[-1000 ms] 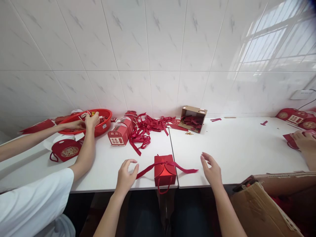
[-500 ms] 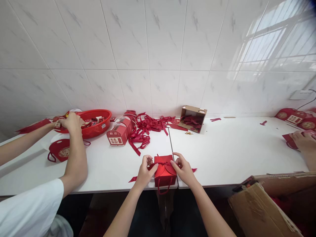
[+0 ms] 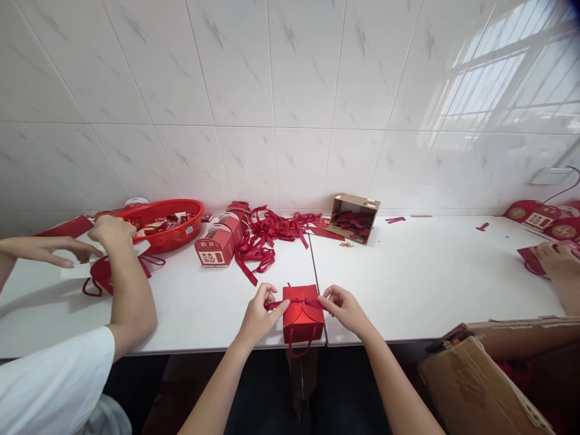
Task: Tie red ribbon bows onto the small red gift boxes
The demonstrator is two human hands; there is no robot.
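A small shiny red gift box [image 3: 302, 323] with a cord handle stands at the front edge of the white table, between my hands. Across its top runs a dark red ribbon [image 3: 307, 301], knotted in the middle. My left hand [image 3: 261, 309] pinches the ribbon at the left side of the box. On the right side, my right hand [image 3: 343, 307] pinches the ribbon between thumb and finger. The ribbon is stretched between both hands, and its far ends are hidden by my hands.
At left, a co-worker's hands [image 3: 113, 234] work over a red box, near a red basin [image 3: 181, 232] of wrapped sweets. Red boxes [image 3: 215, 248], loose ribbons [image 3: 281, 229] and a small carton [image 3: 356, 220] line the back. A cardboard box [image 3: 480, 380] stands front right; another person's hand [image 3: 555, 260] is far right.
My hands have drawn slightly apart, pulling the ribbon straighter over the box top. The co-worker's hands have moved from the basin down to the red box.
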